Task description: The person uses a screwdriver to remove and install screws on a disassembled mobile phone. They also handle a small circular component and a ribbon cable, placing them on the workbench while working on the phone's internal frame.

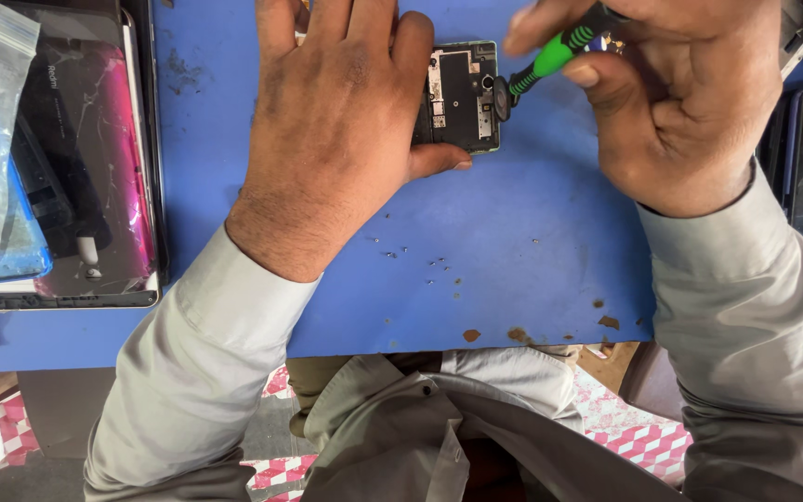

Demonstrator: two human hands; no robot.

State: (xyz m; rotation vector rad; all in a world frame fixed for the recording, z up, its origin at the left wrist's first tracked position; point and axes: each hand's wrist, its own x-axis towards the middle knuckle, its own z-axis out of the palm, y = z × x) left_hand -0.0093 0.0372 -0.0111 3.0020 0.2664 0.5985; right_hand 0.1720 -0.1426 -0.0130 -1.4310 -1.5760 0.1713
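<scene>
Left hand (346,121): flat, pressing opened phone (462,93) onto blue counter (513,270). Right hand (680,93), at 3 o'clock: gripping green screwdriver (550,58), tip on phone. Loose screws (420,260) at 6 o'clock.

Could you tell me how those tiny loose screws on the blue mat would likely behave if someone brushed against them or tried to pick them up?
The screws look tiny and light, so a brush would probably scatter them across the smooth blue mat. They lie loose and apart, likely hard to pinch with bare fingers. Being roundish, they may roll toward the mat's near edge.
</scene>
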